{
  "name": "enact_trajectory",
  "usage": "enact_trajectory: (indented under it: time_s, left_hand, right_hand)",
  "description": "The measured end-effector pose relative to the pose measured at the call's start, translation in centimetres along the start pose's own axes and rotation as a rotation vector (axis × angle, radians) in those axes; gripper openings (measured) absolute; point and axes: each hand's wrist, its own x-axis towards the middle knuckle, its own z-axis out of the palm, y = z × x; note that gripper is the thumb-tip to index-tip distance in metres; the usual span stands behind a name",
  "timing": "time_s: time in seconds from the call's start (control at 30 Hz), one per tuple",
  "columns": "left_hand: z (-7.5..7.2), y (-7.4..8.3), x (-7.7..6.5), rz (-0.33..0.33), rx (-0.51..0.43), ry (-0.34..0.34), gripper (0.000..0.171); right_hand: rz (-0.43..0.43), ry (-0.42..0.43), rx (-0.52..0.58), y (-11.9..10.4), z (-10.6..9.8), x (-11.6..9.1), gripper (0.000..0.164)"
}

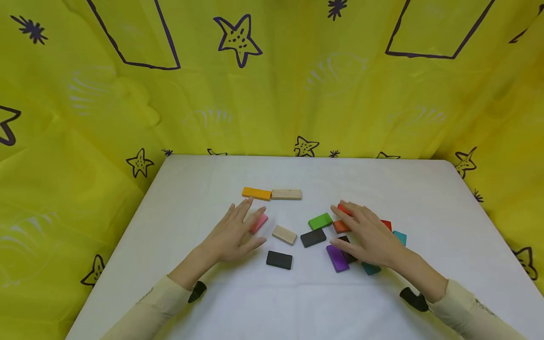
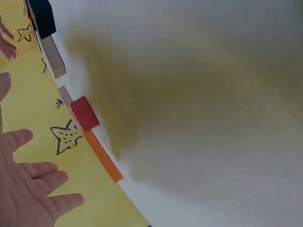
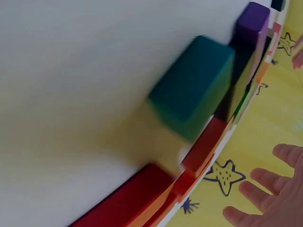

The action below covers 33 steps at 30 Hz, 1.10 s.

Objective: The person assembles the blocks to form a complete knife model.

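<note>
Yellow cloth: hung behind the table and along both sides; printed with dark star outlines and pale fish outlines.
White table: carries all the blocks on its smooth top.
Sleeves: pale, entering from the lower left and lower right and ending near the wrists.
Right hand: palm down over the right-hand cluster, partly covering it; fingers extended and apart.
Left hand: palm down over the left of the group, nearest the pink block; fingers extended and spread apart, seen against the cloth in the left wrist view.
Right-hand cluster: a purple block close beside a partly hidden black block; an orange-red block under the fingers; a red block behind the hand; two teal blocks, one near the wrist, one below the palm.
Middle group: a green block just beside a dark grey block; a short beige block to their left.
Back pair: an orange block and a long beige block, end to end.
Single blocks: the pink block, partly hidden by the fingers; a front black block, nearest the viewer on the left.
</note>
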Motion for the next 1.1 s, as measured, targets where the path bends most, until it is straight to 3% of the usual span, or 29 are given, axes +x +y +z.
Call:
enact_trajectory:
  time_s: [0.2, 0.4, 0.6, 0.8, 1.1]
  left_hand:
    - [-0.1, -1.6, 0.6, -0.076, -0.068, 0.039, 0.066]
    - [-0.3, -3.5, 1.7, -0.178, -0.137, 0.066, 0.059]
    - [0.0, -5.6, 2.9, -0.276, -0.173, 0.023, 0.06]
    - [0.2, -6.8, 4.1, -0.349, -0.195, -0.041, 0.07]
    - [-0.2, -7.3, 5.7, -0.353, -0.181, -0.102, 0.063]
  right_hand:
    - [0.051, -0.046, 0.134, -1.5, 0.4, 2.6, 0.076]
    - [0.079, -0.071, 0.2, -2.2, 1.1, 5.3, 0.072]
    - [0.095, -0.122, 0.232, -2.4, 1.7, 8.0, 0.072]
    - [0.057, -0.169, 0.195, -1.9, 2.5, 10.9, 0.073]
    - [0.061, -0.241, 0.139, -1.5, 2.9, 13.8, 0.065]
